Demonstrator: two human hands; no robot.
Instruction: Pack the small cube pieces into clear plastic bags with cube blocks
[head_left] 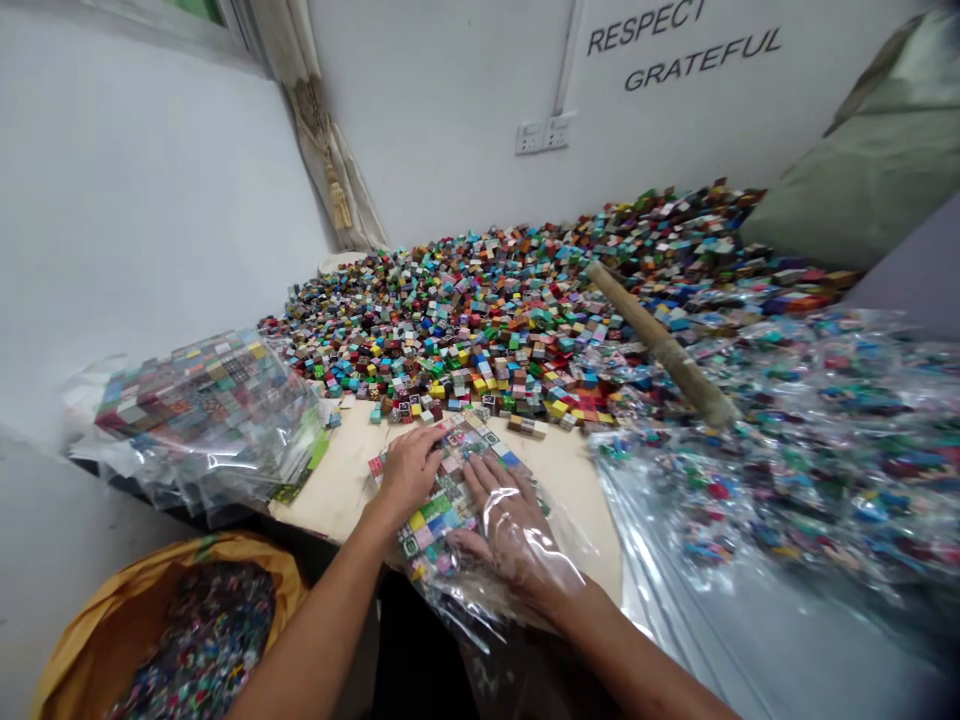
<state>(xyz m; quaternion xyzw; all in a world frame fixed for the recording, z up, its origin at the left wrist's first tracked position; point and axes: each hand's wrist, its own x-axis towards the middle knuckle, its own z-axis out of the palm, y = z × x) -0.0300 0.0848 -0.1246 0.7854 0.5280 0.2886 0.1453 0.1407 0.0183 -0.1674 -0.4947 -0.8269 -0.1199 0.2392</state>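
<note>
On the pale board before me lies a flat layer of small colourful printed cubes, set side by side with a clear plastic bag around it. My left hand is curled over the left edge of this bagged layer, its fingers bent and close together. Flat on the cubes rests my right hand, fingers stretched out and slightly apart. Shiny plastic covers the back of that hand and its wrist, so it appears to be inside the bag. The undersides of both hands are hidden.
A big heap of loose cubes lies behind the board. Bagged layers are stacked at left, above a yellow sack of small pieces. At right are a wooden stick, filled clear bags and flat plastic bags.
</note>
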